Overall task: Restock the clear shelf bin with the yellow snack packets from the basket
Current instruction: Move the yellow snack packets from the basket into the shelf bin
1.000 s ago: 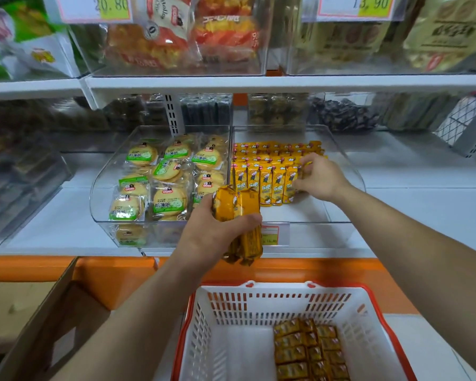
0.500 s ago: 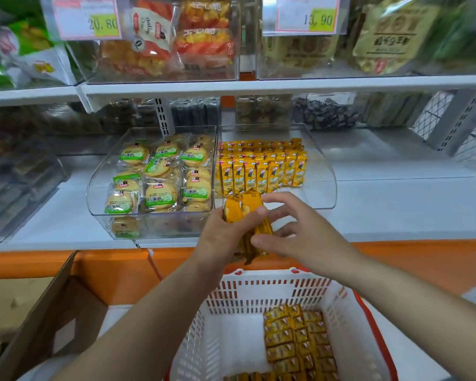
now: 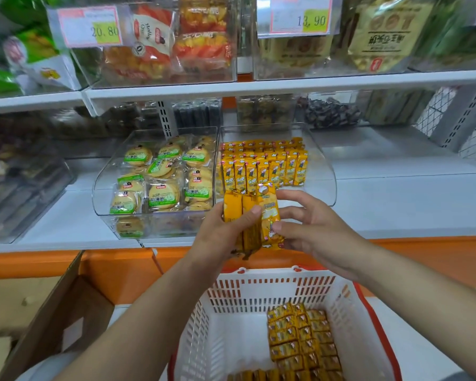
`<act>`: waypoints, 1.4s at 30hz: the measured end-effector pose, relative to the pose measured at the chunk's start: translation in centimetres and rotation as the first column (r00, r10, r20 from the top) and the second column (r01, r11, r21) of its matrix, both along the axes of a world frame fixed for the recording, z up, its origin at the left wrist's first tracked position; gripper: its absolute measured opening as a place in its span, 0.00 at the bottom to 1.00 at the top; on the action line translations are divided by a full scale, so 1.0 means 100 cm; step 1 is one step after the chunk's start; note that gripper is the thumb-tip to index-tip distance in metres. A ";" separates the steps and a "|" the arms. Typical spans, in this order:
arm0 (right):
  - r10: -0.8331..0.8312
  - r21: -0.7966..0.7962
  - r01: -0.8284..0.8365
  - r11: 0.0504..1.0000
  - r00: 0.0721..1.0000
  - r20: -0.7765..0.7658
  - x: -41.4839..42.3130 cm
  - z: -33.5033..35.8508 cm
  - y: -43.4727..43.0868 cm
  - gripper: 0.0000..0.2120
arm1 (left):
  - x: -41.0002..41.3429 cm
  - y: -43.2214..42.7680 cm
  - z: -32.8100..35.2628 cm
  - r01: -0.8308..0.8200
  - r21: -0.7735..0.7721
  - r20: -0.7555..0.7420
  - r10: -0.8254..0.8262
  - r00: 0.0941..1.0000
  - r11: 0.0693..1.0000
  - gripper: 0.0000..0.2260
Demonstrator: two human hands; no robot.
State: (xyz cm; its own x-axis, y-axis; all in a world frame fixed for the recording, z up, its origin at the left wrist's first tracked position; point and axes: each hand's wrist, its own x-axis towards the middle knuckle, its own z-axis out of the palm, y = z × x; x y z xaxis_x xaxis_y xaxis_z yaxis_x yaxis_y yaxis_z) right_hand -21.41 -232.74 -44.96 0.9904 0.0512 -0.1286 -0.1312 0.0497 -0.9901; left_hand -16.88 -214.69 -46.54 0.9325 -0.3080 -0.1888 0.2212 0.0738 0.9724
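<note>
Now that my right hand (image 3: 319, 232) has returned from the clear shelf bin (image 3: 323, 171), it pinches the next yellow snack packet (image 3: 268, 213) from the bundle (image 3: 241, 213) my left hand (image 3: 220, 237) grips, ready for shelving.

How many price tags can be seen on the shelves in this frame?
2. The 20.80 tag is at the upper left; the 13.90 tag is at the top, right of centre. A third may be cut off at the top right corner.

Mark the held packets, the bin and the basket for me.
held packets (image 3: 271, 207), head view, front of the rightmost packet
bin (image 3: 322, 171), head view, clear right wall
basket (image 3: 267, 292), head view, white far wall
</note>
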 end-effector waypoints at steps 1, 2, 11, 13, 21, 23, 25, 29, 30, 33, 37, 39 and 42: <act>-0.002 0.027 0.002 1.000 1.000 -0.010 0.000 0.001 0.000 0.25 | 0.001 0.001 0.000 0.004 -0.004 0.002 -0.004 1.000 1.000 0.24; -0.004 0.058 0.005 0.998 1.000 -0.017 0.001 0.002 0.000 0.23 | 0.002 0.001 0.000 0.004 -0.003 0.005 -0.004 1.000 1.000 0.23; -0.283 0.012 0.283 0.959 0.959 0.019 0.030 0.018 -0.039 0.09 | 0.017 0.019 -0.003 -0.091 0.079 0.085 0.084 0.993 0.993 0.13; -0.344 -0.139 0.355 0.924 0.934 0.098 0.046 0.020 -0.053 0.14 | 0.021 0.022 0.001 -0.093 0.077 0.105 0.085 0.991 0.993 0.12; -0.092 -0.832 0.370 0.414 0.926 0.366 0.141 0.010 -0.071 0.20 | 0.033 0.033 0.008 -0.085 0.086 0.170 0.070 0.983 0.993 0.08; -0.066 -0.870 0.362 0.336 0.930 0.362 0.161 0.003 -0.067 0.19 | 0.035 0.034 0.007 -0.083 0.081 0.179 0.068 0.981 0.993 0.09; -0.079 -0.888 0.355 0.293 0.934 0.348 0.177 -0.005 -0.061 0.16 | 0.038 0.035 0.005 -0.087 0.093 0.191 0.068 0.979 0.992 0.10; -0.167 -0.881 0.360 0.307 0.932 0.323 0.198 -0.022 -0.056 0.12 | 0.042 0.035 0.000 -0.092 0.132 0.207 0.063 0.976 0.987 0.11; -0.182 -0.870 0.363 0.333 0.930 0.318 0.202 -0.026 -0.056 0.12 | 0.042 0.035 -0.001 -0.090 0.138 0.206 0.060 0.977 0.986 0.11; -0.210 -0.845 0.372 0.384 0.926 0.313 0.208 -0.037 -0.060 0.11 | 0.044 0.034 -0.004 -0.081 0.145 0.190 0.053 0.980 0.986 0.11; -0.238 -0.838 0.345 0.422 0.934 0.265 0.205 -0.040 -0.064 0.22 | 0.046 0.031 -0.004 -0.085 0.136 0.145 0.065 0.987 0.987 0.12; -0.212 -0.841 0.293 0.455 0.953 0.217 0.196 -0.035 -0.063 0.29 | 0.046 0.030 -0.003 -0.081 0.116 0.096 0.070 0.993 0.990 0.12; -0.158 -0.846 0.350 0.403 0.937 0.312 0.168 -0.017 -0.057 0.28 | 0.045 0.027 -0.001 -0.054 0.091 0.009 0.054 0.999 0.994 0.14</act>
